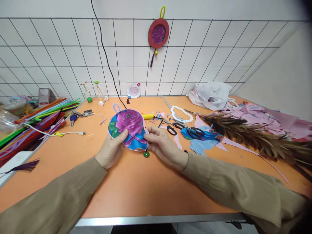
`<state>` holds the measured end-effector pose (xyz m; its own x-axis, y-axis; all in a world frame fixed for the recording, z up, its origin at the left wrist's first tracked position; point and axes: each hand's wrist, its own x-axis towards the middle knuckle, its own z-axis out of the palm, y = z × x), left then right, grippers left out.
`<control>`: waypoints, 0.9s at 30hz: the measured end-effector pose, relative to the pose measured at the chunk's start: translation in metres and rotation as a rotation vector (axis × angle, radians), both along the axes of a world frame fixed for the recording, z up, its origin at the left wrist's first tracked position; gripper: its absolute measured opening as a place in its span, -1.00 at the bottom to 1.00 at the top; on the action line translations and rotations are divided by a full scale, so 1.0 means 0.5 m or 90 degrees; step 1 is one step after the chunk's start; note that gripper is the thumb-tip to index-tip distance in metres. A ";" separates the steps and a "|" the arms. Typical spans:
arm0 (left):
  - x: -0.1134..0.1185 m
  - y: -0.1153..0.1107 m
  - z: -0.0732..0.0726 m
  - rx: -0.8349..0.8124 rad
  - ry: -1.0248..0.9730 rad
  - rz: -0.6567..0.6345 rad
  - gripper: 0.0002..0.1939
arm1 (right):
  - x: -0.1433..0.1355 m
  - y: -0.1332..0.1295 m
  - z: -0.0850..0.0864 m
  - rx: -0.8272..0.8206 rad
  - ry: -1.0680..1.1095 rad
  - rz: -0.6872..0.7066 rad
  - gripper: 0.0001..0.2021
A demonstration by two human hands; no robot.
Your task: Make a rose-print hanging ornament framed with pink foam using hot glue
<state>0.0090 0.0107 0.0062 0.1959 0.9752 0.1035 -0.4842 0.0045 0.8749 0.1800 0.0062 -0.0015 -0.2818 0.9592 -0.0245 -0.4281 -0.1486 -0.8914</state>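
Note:
A round fabric ornament (130, 122) with a purple-pink rose on blue cloth is held up over the orange table. Its upper left carries a pale lilac loop (116, 107), and a green bead (146, 154) hangs at its lower right. My left hand (112, 150) grips the lower left side, thumb on the front and fingers hidden behind. At the right edge, my right hand (162, 144) pinches the rim between thumb and fingers. Past it lie black-handled scissors (172, 130) and a yellow-handled tool (148, 116).
Blue cloth scraps (203, 143), a white ring-shaped piece (182, 114) and brown feathers (246, 133) lie to the right. A white plastic bag (209, 96) stands behind. Colourful pipe cleaners (36, 130), keys (73, 120) and a white cable (56, 134) are on the left.

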 end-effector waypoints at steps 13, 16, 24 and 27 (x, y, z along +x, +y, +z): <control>-0.003 -0.009 -0.013 -0.085 0.082 -0.193 -0.58 | 0.024 0.017 -0.001 0.176 -0.192 -0.033 -0.62; -0.004 -0.006 -0.011 -0.109 0.097 -0.179 -0.61 | 0.032 0.023 0.006 0.183 -0.215 -0.023 -0.60; -0.014 0.005 -0.005 -0.175 0.090 -0.057 -0.60 | 0.179 0.035 0.113 0.409 -0.584 -0.116 -0.83; -0.015 0.004 -0.001 -0.191 0.076 -0.037 -0.59 | 0.226 0.018 0.096 0.453 -0.721 0.043 -0.84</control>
